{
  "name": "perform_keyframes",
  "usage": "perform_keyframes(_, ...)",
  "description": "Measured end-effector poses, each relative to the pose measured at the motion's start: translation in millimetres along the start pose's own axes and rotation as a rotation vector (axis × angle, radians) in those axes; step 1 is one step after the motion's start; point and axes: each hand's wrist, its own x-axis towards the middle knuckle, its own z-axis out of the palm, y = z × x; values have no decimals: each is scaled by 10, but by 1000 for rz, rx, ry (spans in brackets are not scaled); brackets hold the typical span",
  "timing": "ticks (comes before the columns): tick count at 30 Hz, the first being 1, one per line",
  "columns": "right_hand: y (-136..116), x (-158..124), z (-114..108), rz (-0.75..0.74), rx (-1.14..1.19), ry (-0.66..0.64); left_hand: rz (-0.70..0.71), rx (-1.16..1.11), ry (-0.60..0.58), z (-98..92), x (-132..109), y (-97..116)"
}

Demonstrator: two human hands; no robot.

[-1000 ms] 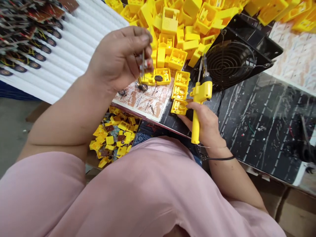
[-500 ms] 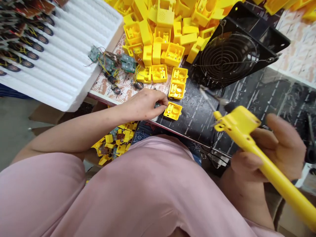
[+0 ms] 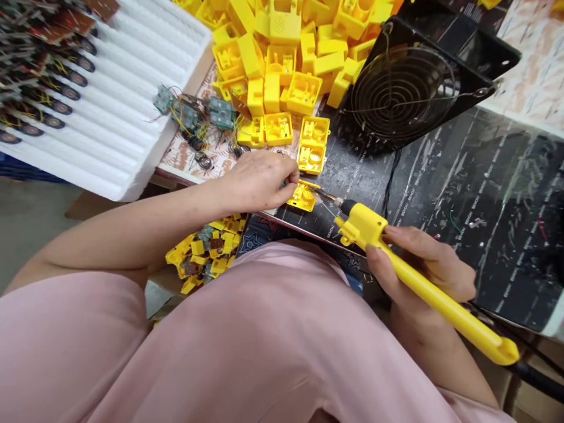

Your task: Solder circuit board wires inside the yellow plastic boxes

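Observation:
My left hand [image 3: 259,182] rests its fingertips at the edge of a yellow plastic housing [image 3: 303,197], pinching a small dark electronic part [image 3: 284,185] that is partly hidden. My right hand [image 3: 418,264] grips a yellow soldering iron [image 3: 365,226] by its long handle. The iron's thin metal tip reaches toward that housing, very close to it. Two open yellow housings [image 3: 312,144] lie just beyond. Wired circuit boards [image 3: 189,114] and small round speakers [image 3: 203,161] sit on a printed paper sheet [image 3: 185,155].
A heap of yellow housings [image 3: 282,64] fills the far side. A black fume fan [image 3: 403,88] stands at the upper right on a black bench mat [image 3: 462,176]. A white foam tray [image 3: 145,117] holds wired speakers at left. Loose yellow pieces [image 3: 205,252] lie below the bench edge.
My left hand has come down from above the paper to the nearest housing. The iron has swung from beside the housings, out to the right, and back with its tip at the housing.

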Motion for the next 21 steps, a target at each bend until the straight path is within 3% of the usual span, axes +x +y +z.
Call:
perform_keyframes(7,-33,225,89,-153,-91,-125,17,42,-15,-65,43,34)
perform_keyframes(13,-83,261,-11,-214,-170,-292,51,61,32,-29,75,32)
perform_keyframes(18,-64,269,-106,-146,-113,-173,72,34,54,-12,74,8)
perform_keyframes(21,-82,266,-131,-108,-120,-172,72,31,59,-11,73,1)
